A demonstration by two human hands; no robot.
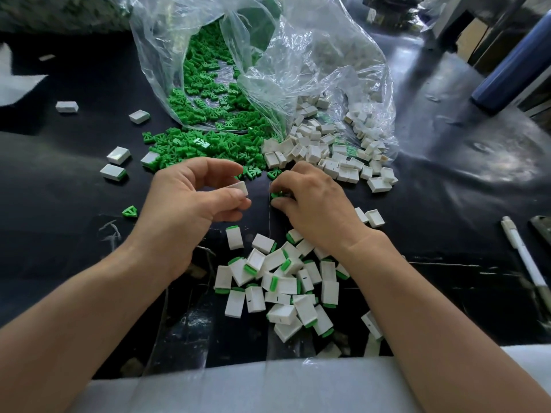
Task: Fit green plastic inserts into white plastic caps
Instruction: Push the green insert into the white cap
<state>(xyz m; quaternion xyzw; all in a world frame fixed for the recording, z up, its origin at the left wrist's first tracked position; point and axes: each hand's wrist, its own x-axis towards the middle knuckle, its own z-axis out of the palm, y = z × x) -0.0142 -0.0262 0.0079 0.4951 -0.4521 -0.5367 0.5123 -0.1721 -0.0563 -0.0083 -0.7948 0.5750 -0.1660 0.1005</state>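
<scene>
Left hand (185, 204): grip is pinched on one white cap (240, 188), thumb and fingers curled round it, just above the desk (74, 189).
Right hand (313, 204): grip is clamped on a green insert (275, 195), just beside the cap. They look apart, not touching.
How I'd do it: aim the cap's open end at the insert, square them up, then push straight in. Go in crooked and it'll probably jam.
Supplies: loose inserts (208, 141) and empty caps (328, 156) lie right behind the hands, and the finished pile (286, 281) sits between the wrists.
Hard to see: fingertips hide most of the insert, so I can't tell its orientation. Can't tell which way the cap opens either.
</scene>
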